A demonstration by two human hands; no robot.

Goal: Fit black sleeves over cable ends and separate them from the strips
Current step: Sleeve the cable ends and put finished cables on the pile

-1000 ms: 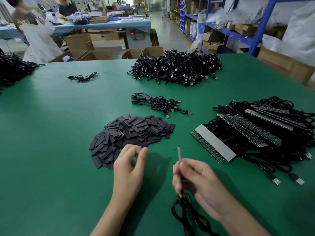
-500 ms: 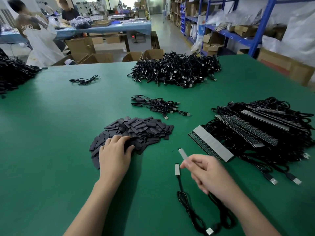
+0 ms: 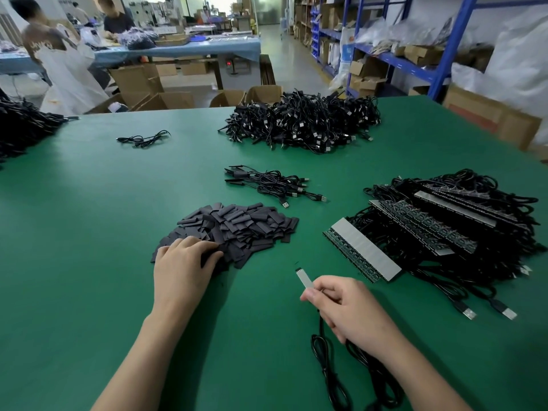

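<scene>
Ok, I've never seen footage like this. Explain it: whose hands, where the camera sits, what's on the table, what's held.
There is no machine here. A person works with two bare hands, and the view comes from a camera worn on their head, looking forward and down. The left hand rests on a pile of black sleeves on the green table; whether it has picked one up cannot be seen. The right hand pinches a cable end, a flat pale tab, and its black cable trails back toward the person. To the right lie strips with cables attached. Farther off are a small bunch of USB cables and a large heap of cables.
</scene>
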